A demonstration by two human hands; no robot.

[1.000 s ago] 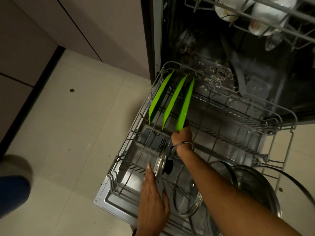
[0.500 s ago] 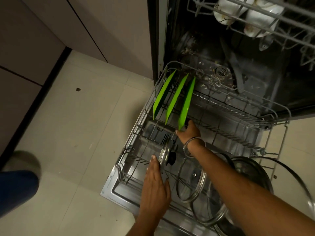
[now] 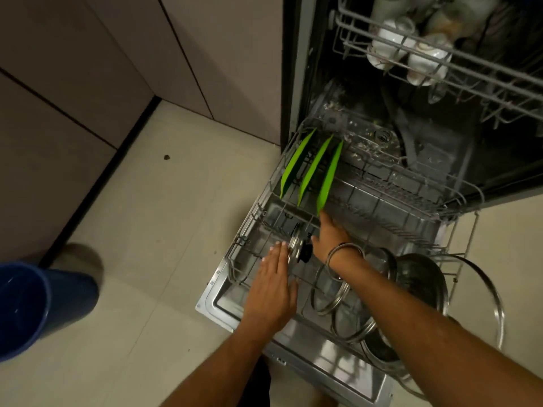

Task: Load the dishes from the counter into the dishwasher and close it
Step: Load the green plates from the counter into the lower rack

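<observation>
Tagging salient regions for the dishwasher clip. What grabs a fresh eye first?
Three bright green plates stand on edge in a row at the far left of the pulled-out lower rack, the only vivid colour there. In front of them, the left hand lies flat against a small steel lid standing on edge, with the right hand behind it. Larger glass lids lean at the right.

The scene is lit dimly and warmly from above, so the floor (image 3: pixel 152 230) is seen in a dull beige while the inside of the dishwasher (image 3: pixel 440 136) is left almost black. Small highlights are caught on the glass lids (image 3: pixel 335 292) and on the wire rack (image 3: pixel 382 183). Straight lines are bent near the edges by the wide lens, and the blue bucket (image 3: pixel 32 306) at the left border is rendered soft and blurred.
</observation>
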